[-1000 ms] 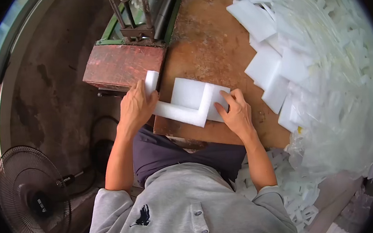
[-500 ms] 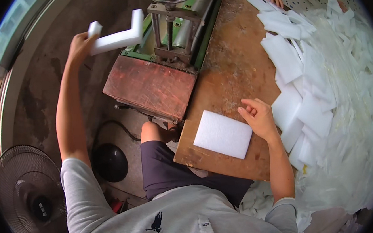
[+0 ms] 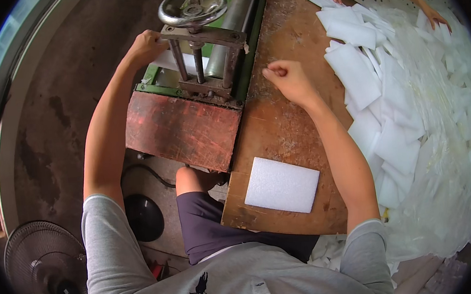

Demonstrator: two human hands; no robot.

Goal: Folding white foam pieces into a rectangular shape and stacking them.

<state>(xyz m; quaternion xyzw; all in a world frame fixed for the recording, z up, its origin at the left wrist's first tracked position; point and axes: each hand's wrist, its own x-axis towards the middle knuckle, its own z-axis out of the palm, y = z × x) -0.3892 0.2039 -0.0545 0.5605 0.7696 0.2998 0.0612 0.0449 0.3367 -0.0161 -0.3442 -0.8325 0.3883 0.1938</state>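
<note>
My left hand (image 3: 145,45) reaches to the left side of a green roller machine (image 3: 236,24) and grips a white foam piece (image 3: 167,61) lying against its frame. My right hand (image 3: 288,78) hovers over the brown wooden table (image 3: 284,126) just right of the machine, fingers curled into a loose fist with nothing in it. A flat white foam rectangle (image 3: 281,185) lies alone on the table near its front edge, below my right forearm. The machine carries a grey handwheel (image 3: 192,6) on top and a worn red plate (image 3: 181,129) in front.
A big heap of white foam pieces (image 3: 393,94) covers the table's right side and spills beyond it. Another person's hands (image 3: 434,15) work at the far right corner. A black fan (image 3: 44,270) stands on the concrete floor at lower left.
My left hand has come down from high on the left, bringing the foam piece to the machine's side. My right hand left the foam rectangle and moved up the table, closing into a fist.
</note>
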